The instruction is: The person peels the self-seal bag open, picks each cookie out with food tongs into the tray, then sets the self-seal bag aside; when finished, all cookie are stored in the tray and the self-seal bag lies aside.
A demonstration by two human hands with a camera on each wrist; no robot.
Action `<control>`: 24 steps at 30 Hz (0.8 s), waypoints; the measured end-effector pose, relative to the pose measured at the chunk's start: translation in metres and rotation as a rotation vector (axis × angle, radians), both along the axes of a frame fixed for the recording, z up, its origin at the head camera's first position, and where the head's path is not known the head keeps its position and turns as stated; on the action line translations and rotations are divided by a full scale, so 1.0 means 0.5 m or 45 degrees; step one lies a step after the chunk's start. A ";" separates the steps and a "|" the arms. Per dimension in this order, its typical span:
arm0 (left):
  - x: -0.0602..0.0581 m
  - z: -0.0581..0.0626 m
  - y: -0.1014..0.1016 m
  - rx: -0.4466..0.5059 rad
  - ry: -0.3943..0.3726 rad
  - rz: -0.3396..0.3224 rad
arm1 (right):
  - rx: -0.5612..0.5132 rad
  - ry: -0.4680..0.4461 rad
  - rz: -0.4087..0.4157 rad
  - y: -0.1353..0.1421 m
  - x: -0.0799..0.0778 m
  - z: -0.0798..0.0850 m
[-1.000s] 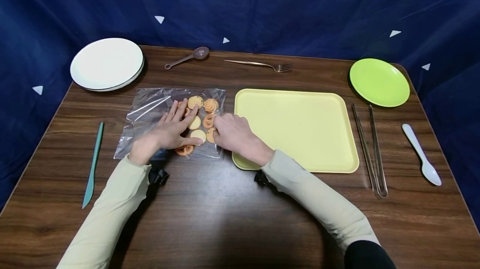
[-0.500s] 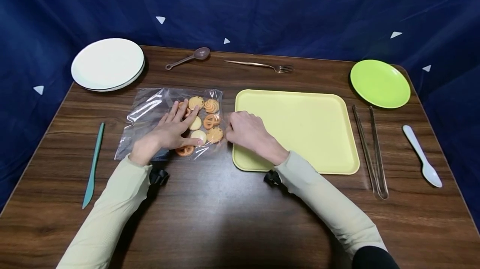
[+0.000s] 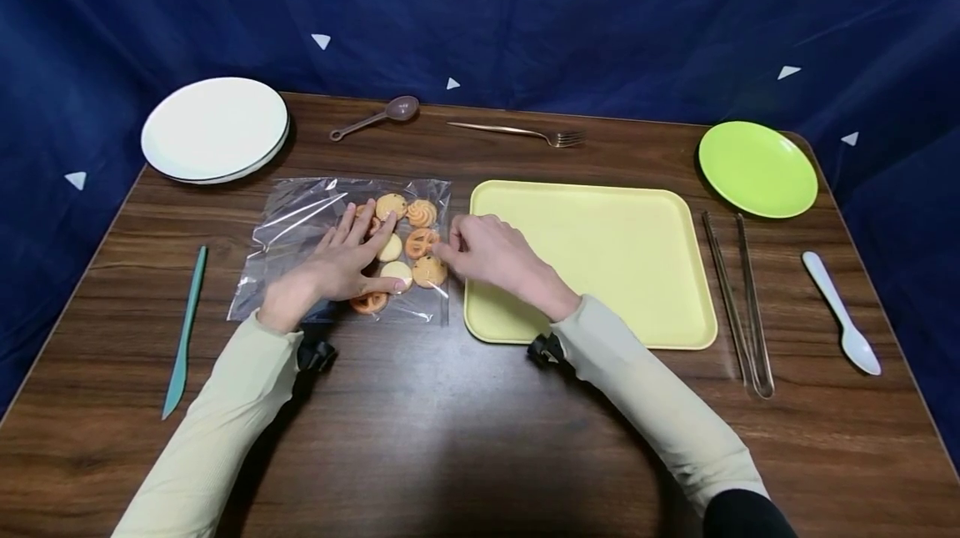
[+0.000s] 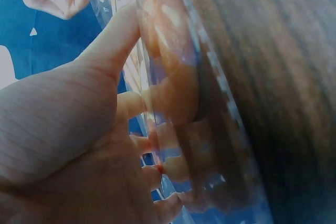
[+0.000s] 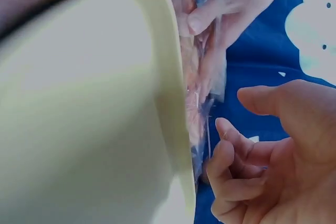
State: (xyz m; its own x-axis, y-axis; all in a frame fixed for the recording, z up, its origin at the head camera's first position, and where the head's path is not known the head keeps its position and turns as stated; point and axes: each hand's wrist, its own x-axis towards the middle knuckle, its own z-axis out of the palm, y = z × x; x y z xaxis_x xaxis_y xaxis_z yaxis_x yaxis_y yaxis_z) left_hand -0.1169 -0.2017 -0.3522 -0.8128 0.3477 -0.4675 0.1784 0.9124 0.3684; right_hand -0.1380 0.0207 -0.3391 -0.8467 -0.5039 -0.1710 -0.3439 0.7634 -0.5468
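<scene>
A clear plastic bag (image 3: 288, 229) of cookies lies flat on the table, several round and pretzel-shaped cookies (image 3: 429, 272) gathered at its right end. My left hand (image 3: 341, 263) presses on it from above, fingers spread over the cookies. Beside the bag's right edge is my right hand (image 3: 487, 250), partly over the yellow tray (image 3: 600, 263). In the right wrist view this hand (image 5: 273, 156) has its fingers loosely bent and the thumb apart from them, with nothing between. The left wrist view shows the left thumb (image 4: 113, 40) and fingertips against the film.
White plates (image 3: 217, 129) stand at the back left, a green plate (image 3: 757, 169) at the back right. A brown measuring spoon (image 3: 401, 108) and a fork (image 3: 517, 130) lie along the back. A teal knife (image 3: 185, 329) is left; tongs (image 3: 738, 304) and a white spoon (image 3: 840, 313) are right.
My right hand first drew rightward off the cookies with the bag's edge pulled in, then loosened; the edge lies straighter now. My left hand stayed in place.
</scene>
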 end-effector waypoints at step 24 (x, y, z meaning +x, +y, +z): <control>0.003 0.001 0.004 -0.006 0.050 -0.019 | 0.148 0.097 -0.032 -0.032 -0.056 -0.016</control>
